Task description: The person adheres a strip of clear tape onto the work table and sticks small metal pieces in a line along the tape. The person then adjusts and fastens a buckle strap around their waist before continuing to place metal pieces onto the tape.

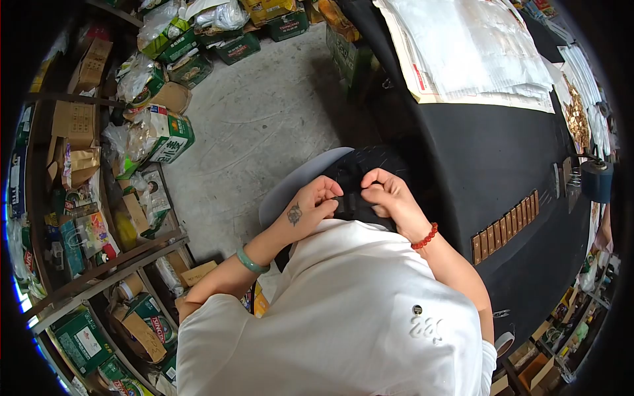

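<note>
Basically, we see left hand (310,204) and right hand (394,203) curled over dark fabric (386,158), fingers (326,185) bunched; too dark there, we can't tell whether they hold anything.

Table (502,158): surface looked matt. On the table: plastic bags (469,46) were clear, glossy; paper (411,72) beneath them was matt. Beside the table: shirt (350,284) was matt cloth; bangle (250,261) was smooth, polished; floor (231,119) was scuffed, concrete-like. Away from the table: cartons (74,122) were matt cardboard.
</note>
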Motion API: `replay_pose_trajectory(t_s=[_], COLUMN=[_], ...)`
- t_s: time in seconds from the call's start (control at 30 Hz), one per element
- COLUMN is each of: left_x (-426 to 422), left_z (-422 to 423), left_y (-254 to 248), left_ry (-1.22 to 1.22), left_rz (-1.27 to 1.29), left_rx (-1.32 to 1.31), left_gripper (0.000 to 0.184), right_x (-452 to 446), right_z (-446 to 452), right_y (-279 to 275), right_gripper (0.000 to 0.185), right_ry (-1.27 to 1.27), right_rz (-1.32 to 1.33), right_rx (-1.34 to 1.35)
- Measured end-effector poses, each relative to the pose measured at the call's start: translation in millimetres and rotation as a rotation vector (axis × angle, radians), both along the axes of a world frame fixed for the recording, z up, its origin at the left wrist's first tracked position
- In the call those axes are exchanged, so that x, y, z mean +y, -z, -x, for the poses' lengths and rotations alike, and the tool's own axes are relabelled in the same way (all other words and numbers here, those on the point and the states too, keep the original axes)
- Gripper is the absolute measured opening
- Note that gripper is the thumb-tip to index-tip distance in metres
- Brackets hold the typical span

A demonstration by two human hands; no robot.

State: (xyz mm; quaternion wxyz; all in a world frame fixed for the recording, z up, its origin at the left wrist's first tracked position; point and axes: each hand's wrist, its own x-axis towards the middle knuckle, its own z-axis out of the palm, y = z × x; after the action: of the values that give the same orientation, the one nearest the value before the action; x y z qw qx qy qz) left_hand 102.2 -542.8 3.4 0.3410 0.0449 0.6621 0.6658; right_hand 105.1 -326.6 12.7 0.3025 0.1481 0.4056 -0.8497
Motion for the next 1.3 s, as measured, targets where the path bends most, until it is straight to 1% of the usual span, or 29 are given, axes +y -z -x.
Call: replay_pose_trajectory(t_s=[0.13, 0.17, 0.3, 0.33, 0.47, 0.67, 0.8, 0.83, 0.97, 1.17, 1.3], left_x=[1.1, 1.4, 3.3, 3.5, 3.3, -2.4, 1.5, 3.0, 12.6, 5.9, 4.2], left_z=[0.5, 0.4, 0.4, 0.5, 1.2, 7.3, -1.3, -4.2, -11.9, -6.8, -3.7], left_y=[-7.5, -7.1, -4.4, -4.5, -5.3, -12.9, -19.0, -20.9, -32.2, -54.2, -54.8], left_ry=[-0.214, -0.214, -0.245, -0.246, -0.152, -0.097, -0.238, -0.242, -0.453, -0.428, -0.417], left_rz=[-0.069, -0.069, -0.114, -0.114, 0.073, 0.082, -0.067, -0.066, -0.222, -0.354, -0.387], left_rx=[-0.168, -0.168, -0.129, -0.127, 0.097, 0.012, -0.012, -0.014, -0.123, -0.21, -0.2], left_gripper=[0.016, 0.016, 0.013, 0.013, 0.012, 0.013, 0.013, 0.013, 0.014, 0.018, 0.017], right_x=[-14.4, -17.4, -27.8, -30.1, -37.5, -41.1, -40.4, -40.3, -35.4, -21.5, -8.3], right_z=[2.6, 3.4, 11.6, 13.3, 18.6, 14.2, 12.3, 11.4, 11.0, 4.5, -4.5], right_y=[-26.7, -26.9, -26.9, -27.1, -29.3, -15.1, -16.7, -18.1, -33.8, -53.5, -51.5], right_gripper=[0.014, 0.014, 0.034, 0.034, 0.036, 0.035, 0.032, 0.032, 0.028, 0.029, 0.022], right_ry=[-0.334, -0.334, -0.593, -0.594, -0.699, -0.599, -0.485, -0.489, -0.473, -0.499, -0.451], right_rz=[-0.742, -0.742, -1.072, -1.072, -1.112, -1.084, -0.979, -0.976, -0.953, -0.97, -0.929], right_rx=[0.565, 0.565, 0.894, 0.896, 0.884, 0.891, 1.002, 1.002, 1.05, 1.019, 0.956])
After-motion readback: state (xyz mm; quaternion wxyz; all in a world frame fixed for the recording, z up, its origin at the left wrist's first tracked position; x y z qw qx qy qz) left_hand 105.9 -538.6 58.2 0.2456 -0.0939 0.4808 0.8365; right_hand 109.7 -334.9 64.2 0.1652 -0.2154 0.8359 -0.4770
